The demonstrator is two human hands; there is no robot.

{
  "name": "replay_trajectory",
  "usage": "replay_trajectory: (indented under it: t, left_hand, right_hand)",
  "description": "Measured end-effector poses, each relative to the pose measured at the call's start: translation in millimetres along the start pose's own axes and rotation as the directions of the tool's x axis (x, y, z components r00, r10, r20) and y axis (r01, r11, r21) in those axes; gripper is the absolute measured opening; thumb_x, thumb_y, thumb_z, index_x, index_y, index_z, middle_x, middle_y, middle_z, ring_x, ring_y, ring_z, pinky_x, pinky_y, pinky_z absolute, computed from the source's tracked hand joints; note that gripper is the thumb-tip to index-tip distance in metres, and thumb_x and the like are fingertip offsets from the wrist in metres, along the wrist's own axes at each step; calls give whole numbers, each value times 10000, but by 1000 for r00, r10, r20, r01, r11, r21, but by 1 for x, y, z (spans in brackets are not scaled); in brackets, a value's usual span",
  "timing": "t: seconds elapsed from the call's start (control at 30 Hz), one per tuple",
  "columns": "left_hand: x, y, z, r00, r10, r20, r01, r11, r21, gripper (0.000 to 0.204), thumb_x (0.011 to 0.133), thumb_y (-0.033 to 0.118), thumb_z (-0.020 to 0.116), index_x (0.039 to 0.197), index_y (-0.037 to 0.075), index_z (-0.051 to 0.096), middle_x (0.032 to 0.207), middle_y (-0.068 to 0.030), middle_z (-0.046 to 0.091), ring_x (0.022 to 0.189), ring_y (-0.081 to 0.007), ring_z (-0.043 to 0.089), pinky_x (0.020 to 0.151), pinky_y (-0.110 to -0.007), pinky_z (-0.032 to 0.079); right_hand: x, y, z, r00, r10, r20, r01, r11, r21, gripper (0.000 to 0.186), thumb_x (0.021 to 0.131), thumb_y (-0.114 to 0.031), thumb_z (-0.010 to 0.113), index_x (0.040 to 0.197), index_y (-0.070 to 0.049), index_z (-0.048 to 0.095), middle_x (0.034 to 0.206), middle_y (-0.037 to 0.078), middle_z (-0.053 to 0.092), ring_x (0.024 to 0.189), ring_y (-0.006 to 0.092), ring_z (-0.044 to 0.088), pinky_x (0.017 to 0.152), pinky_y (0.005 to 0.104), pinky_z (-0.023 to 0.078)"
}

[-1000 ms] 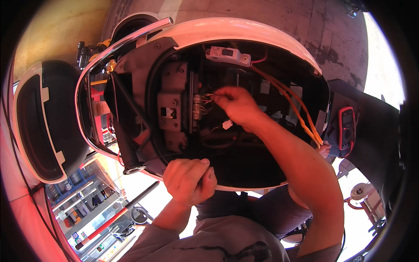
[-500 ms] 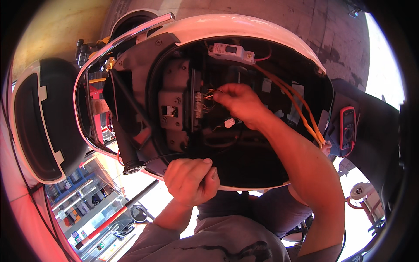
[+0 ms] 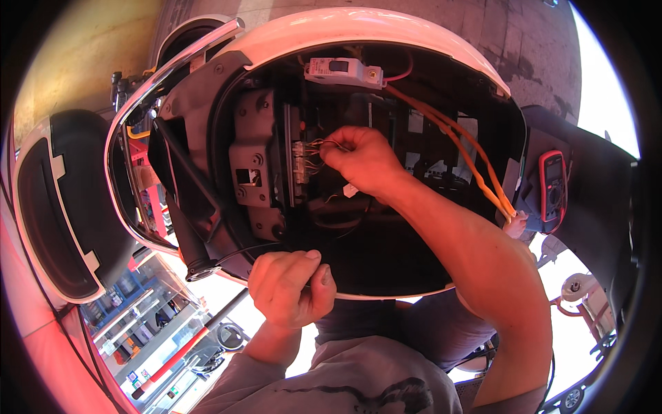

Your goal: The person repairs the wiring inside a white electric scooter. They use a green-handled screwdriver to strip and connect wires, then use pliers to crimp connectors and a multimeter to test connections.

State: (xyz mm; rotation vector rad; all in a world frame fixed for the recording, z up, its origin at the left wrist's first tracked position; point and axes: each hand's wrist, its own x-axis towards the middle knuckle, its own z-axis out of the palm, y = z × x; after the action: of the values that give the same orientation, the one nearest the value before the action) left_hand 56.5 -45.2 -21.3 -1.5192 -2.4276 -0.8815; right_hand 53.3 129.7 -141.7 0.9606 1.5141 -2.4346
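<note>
My right hand (image 3: pixel 362 159) reaches inside the dark open compartment of a scooter body (image 3: pixel 386 27). Its thumb and fingers pinch a thin wire beside a row of pale connectors (image 3: pixel 300 162). Several fine wires (image 3: pixel 314 143) run from those connectors toward the fingertips. A small white plug (image 3: pixel 350 190) hangs just below this hand. My left hand (image 3: pixel 286 286) is curled closed at the compartment's near rim; what lies inside its fingers, if anything, is hidden. Close above it passes a thin black cable (image 3: pixel 255 247).
A white circuit breaker (image 3: pixel 345 71) sits along the compartment's far side, with orange cables (image 3: pixel 458 138) leading right. Beyond them, a red-edged multimeter (image 3: pixel 553 190) rests on a dark surface. At left stands a black backrest pad (image 3: pixel 69 214). A metal bracket (image 3: pixel 255 155) adjoins the connectors.
The scooter body has shifted slightly left and up in view. My right hand stays at the connector wires, its fingers drawn a little away from them. My left hand remains closed.
</note>
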Motion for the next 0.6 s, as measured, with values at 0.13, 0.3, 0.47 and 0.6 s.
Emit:
replay_trajectory:
  t: [0.13, 0.3, 0.47, 0.6]
  left_hand:
    - [0, 0, 0, 1000, 5, 10, -5, 1000, 4, 190, 767, 20, 708, 951, -14, 676, 774, -93, 673, 602, -229, 613, 555, -304, 474]
    - [1, 0, 0, 999, 17, 31, -18, 1000, 15, 197, 767, 12, 702, 958, -18, 669, 781, -96, 670, 602, -230, 613, 561, -302, 476]
    - [1, 1, -2, 999, 8, 50, -9, 1000, 25, 201, 765, 7, 698, 961, -25, 667, 780, -96, 669, 605, -233, 618, 568, -304, 480]
    - [0, 2, -1, 999, -5, 44, 4, 1000, 30, 203, 764, 4, 696, 963, -29, 670, 783, -99, 670, 612, -237, 624, 575, -306, 489]
  right_hand:
    - [1, 3, 1, 999, -37, -41, 35, 999, -37, 157, 903, -174, 692, 956, -26, 691, 791, 4, 647, 714, 74, 560, 640, 260, 471]
    - [0, 3, 5, 992, -109, -69, 108, 994, -17, 137, 903, -157, 675, 924, -23, 661, 763, -7, 628, 677, 75, 545, 621, 267, 471]
    - [-4, 6, 5, 981, -180, -73, 171, 978, -119, 111, 908, -122, 661, 934, -15, 647, 800, 24, 662, 728, 78, 575, 670, 271, 489]
    - [-5, 11, 11, 960, -253, -119, 245, 966, -76, 109, 917, -122, 658, 951, -19, 656, 851, 68, 700, 785, 159, 637, 727, 307, 511]
